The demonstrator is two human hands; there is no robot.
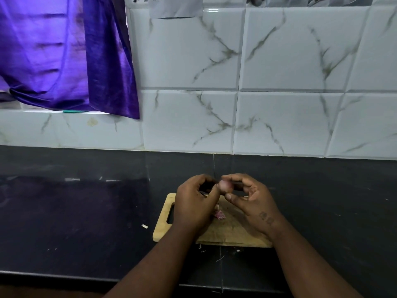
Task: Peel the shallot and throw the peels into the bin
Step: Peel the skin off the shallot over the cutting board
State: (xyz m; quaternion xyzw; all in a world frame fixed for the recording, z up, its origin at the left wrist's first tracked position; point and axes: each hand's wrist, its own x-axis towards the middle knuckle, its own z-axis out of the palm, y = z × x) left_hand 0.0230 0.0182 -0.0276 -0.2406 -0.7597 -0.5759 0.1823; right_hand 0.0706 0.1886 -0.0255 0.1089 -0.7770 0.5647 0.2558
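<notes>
A small pale pink shallot (225, 185) is held in the air above the wooden cutting board (225, 233). My right hand (251, 203) pinches it between thumb and fingertips. My left hand (193, 205) is curled beside it, its thumb touching the shallot's left side; something dark shows inside its fingers, and I cannot tell what. A few purple-pink peels (219, 214) lie on the board under the hands. No bin is in view.
The board lies on a dark countertop (75, 211) with small scraps (144, 226) scattered on it. White marbled wall tiles (279, 115) rise behind. A purple cloth (64, 57) hangs at the upper left.
</notes>
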